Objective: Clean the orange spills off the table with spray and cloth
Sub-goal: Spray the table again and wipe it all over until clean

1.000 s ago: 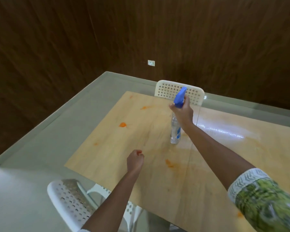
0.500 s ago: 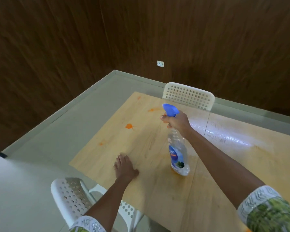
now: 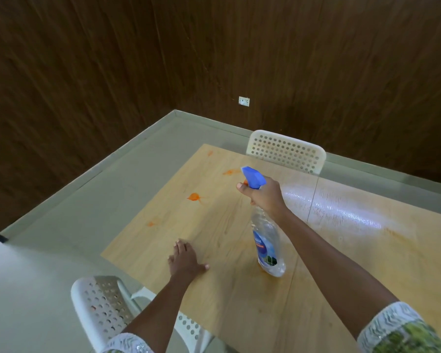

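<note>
Left hand: the left hand (image 3: 186,259) lies flat on the tabletop (image 3: 227,301), fingers spread, holding nothing; it looks like a brace for the reach.
Spills: the orange spills sit beyond and to the left of the right hand: a faint smear (image 3: 152,223), a bright blot (image 3: 194,197), a streak (image 3: 231,171) and a small dab (image 3: 209,153) at the far corner.
Right hand: the right hand (image 3: 264,197) wraps the neck of the spray bottle (image 3: 266,240), fingers curled under the blue trigger head (image 3: 252,177); the base hangs tilted just above or on the tabletop, I cannot tell which.
Step in hand: spraying, by my judgement. Aim the nozzle at the bright blot, squeeze short bursts, then move on to each other mark so none is missed.
Cloth: none in view; it needs fetching before wiping.
Writing: the bottle's blue label carries white lettering too blurred to read.
Far right: the glossy tabletop past the right forearm shows a faint orange film (image 3: 402,238).
</note>
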